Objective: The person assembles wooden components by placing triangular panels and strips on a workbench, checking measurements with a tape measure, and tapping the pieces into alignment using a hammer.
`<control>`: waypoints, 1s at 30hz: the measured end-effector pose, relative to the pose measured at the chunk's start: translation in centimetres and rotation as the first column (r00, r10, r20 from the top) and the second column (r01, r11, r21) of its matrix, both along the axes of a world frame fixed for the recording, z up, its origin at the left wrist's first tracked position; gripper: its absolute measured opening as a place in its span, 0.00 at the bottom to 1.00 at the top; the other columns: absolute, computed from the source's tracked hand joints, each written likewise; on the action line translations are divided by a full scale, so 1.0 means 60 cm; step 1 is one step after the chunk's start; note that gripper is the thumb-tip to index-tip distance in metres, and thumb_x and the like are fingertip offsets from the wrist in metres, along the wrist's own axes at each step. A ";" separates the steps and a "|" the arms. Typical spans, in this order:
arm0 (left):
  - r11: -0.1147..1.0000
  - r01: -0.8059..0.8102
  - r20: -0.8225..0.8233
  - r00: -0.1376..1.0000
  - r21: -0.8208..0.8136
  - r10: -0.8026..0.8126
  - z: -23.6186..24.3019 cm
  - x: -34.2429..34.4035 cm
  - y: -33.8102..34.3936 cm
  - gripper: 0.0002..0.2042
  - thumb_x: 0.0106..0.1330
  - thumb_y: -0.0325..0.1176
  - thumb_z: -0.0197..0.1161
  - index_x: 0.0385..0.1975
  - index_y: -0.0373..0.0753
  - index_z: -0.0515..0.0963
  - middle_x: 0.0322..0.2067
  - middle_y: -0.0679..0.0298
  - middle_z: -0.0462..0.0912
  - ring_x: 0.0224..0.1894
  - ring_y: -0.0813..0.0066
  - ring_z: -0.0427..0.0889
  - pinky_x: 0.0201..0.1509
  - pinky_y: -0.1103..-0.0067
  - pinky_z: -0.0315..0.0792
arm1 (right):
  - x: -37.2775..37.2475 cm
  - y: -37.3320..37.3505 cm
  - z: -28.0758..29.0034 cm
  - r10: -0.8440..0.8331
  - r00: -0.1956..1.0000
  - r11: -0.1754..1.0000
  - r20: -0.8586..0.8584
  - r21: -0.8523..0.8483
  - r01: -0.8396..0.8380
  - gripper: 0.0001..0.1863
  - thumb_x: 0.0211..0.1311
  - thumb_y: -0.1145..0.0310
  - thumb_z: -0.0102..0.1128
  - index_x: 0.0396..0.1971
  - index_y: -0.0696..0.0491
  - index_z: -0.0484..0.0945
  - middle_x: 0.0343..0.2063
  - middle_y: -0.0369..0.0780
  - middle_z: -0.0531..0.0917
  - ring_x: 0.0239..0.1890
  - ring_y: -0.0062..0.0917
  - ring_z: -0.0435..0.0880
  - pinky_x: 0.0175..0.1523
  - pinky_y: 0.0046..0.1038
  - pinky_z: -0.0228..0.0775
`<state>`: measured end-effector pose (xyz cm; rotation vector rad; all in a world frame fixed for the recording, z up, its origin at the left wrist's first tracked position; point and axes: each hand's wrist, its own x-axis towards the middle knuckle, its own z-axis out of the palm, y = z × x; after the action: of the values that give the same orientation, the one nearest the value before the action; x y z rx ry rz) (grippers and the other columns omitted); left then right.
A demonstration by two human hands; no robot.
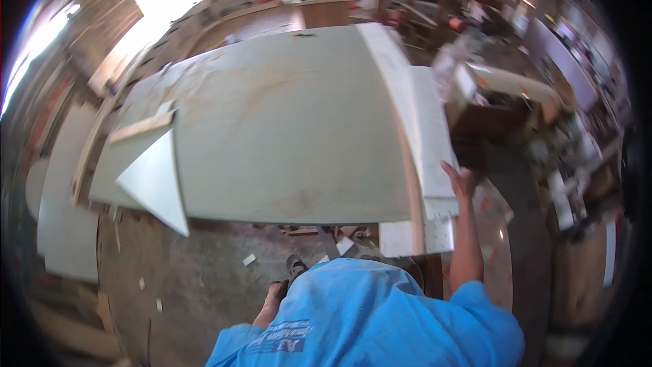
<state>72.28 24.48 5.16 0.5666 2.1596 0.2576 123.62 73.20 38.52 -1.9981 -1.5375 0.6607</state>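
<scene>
My right hand (463, 181) is at the right edge of a long white panel (435, 136), its thumb stretched over the edge and apart from the other fingers. Whether it touches the panel is unclear. My left hand (277, 291) hangs low beside my body, small and dark, its fingers too blurred to make out. Under the white panel and to its left lies a large grey-green sheet (292, 122) with brownish dust on it. A narrow wooden strip (411, 183) runs between sheet and panel. A smaller white piece (397, 238) sticks out at the near right corner.
A white triangular offcut (159, 180) overhangs the sheet's near left edge, beside a short wooden batten (142, 126). Small scraps (250, 259) lie on the floor. Pale boards (71, 197) stand at the left. A cardboard box (499, 98) and clutter are at the right.
</scene>
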 end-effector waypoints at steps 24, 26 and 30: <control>0.991 -0.051 0.038 0.998 -0.128 0.056 0.050 -0.170 -0.165 0.29 0.67 0.57 0.58 0.39 0.30 0.86 0.38 0.43 0.88 0.46 0.47 0.86 0.54 0.62 0.77 | -0.747 0.012 -0.102 0.424 0.887 0.898 -0.182 0.206 -0.388 0.25 0.59 0.48 0.70 0.44 0.55 0.85 0.44 0.48 0.87 0.48 0.39 0.87 0.55 0.39 0.77; 0.984 -0.002 0.041 0.999 -0.181 0.010 0.059 -0.187 -0.156 0.29 0.67 0.57 0.57 0.37 0.30 0.86 0.36 0.44 0.88 0.45 0.47 0.87 0.53 0.61 0.77 | -0.666 -0.029 -0.082 0.491 0.831 0.844 -0.262 0.377 -0.381 0.21 0.60 0.52 0.70 0.39 0.55 0.86 0.40 0.47 0.87 0.44 0.38 0.87 0.51 0.39 0.78; 0.970 0.153 0.068 0.987 -0.189 -0.142 0.050 -0.197 -0.077 0.29 0.68 0.57 0.56 0.34 0.30 0.86 0.33 0.45 0.88 0.42 0.48 0.87 0.51 0.61 0.77 | -0.394 -0.097 -0.092 0.176 0.951 0.898 -0.254 0.438 -0.049 0.13 0.58 0.60 0.68 0.30 0.55 0.85 0.29 0.45 0.85 0.35 0.37 0.86 0.41 0.39 0.77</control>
<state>60.47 19.86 8.17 0.5974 2.0499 -0.0188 100.00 67.40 33.03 -1.4261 -1.4755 0.5693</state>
